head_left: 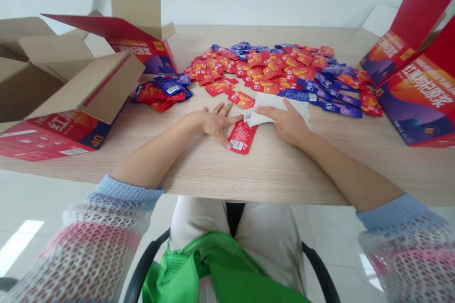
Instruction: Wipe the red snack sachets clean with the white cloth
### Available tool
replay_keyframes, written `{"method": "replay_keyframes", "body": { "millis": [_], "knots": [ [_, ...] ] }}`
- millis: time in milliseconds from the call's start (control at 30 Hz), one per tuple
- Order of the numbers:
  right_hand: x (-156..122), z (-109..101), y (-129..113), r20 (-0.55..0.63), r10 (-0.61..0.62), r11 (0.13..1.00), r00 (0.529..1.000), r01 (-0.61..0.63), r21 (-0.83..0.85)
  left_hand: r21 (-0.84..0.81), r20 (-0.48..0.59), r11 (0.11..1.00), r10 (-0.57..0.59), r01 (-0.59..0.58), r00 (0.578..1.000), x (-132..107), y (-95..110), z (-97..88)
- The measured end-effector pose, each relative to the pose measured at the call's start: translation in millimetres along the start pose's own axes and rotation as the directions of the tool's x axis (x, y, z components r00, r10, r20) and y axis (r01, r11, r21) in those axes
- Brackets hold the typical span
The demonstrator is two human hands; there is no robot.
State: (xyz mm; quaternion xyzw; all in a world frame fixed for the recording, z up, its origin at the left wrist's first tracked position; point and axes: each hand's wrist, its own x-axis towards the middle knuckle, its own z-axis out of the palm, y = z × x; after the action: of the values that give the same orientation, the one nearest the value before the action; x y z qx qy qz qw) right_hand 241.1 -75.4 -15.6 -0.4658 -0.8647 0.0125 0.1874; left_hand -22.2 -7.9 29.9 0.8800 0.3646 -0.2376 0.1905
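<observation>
A red sachet (pixel 242 138) lies flat on the table in front of me, its printed back with a barcode facing up. My left hand (pixel 216 125) rests at its left side with fingers spread, thumb and forefinger touching its edge. Under the fingers of my right hand (pixel 288 122) is a white cloth or wipe (pixel 266 109), whose left end covers the sachet's top. The cloth lies partly crumpled, partly spread on the table. Just beyond it sits another red sachet (pixel 241 99), front side up.
A wide heap of red and purple sachets (pixel 270 68) covers the table's back middle. Left of it is a smaller pile (pixel 162 93). Open cartons stand at the left (pixel 76 127), back left (pixel 142 51) and right (pixel 423 96). The table's front edge (pixel 259 196) runs above my lap.
</observation>
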Motion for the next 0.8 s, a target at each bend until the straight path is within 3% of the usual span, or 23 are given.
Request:
{"method": "replay_keyframes", "body": {
  "millis": [133,200,300,400,467,633,800],
  "knots": [
    [-7,-14,-11,-0.240,-0.017,0.990,0.971,0.050,0.131,0.001,-0.015,1.000,0.000,0.000,1.000,-1,1,1.0],
    [-9,-16,-25,-0.275,-0.043,0.977,0.960,0.099,0.191,0.011,-0.002,1.000,-0.002,0.002,1.000,0,1,0.7],
    [-9,-7,-43,-0.169,-0.180,0.943,0.969,0.219,0.252,0.028,0.014,0.999,-0.018,0.018,1.000,1,2,-0.4],
    [-6,8,-51,-0.007,-0.361,0.881,0.933,0.344,0.324,0.036,0.008,0.998,-0.054,0.054,0.999,2,5,-1.1],
    [-4,14,-51,0.058,-0.412,0.861,0.909,0.368,0.350,0.040,0.004,0.997,-0.070,0.070,0.998,2,7,-1.3],
    [2,13,-35,0.083,-0.378,0.885,0.922,0.334,0.326,0.046,0.023,0.997,-0.064,0.063,0.998,1,9,-2.5],
    [5,5,-7,0.067,-0.208,0.958,0.976,0.189,0.214,-0.072,-0.002,0.997,0.030,-0.030,1.000,1,1,-0.9]
  ]
}}
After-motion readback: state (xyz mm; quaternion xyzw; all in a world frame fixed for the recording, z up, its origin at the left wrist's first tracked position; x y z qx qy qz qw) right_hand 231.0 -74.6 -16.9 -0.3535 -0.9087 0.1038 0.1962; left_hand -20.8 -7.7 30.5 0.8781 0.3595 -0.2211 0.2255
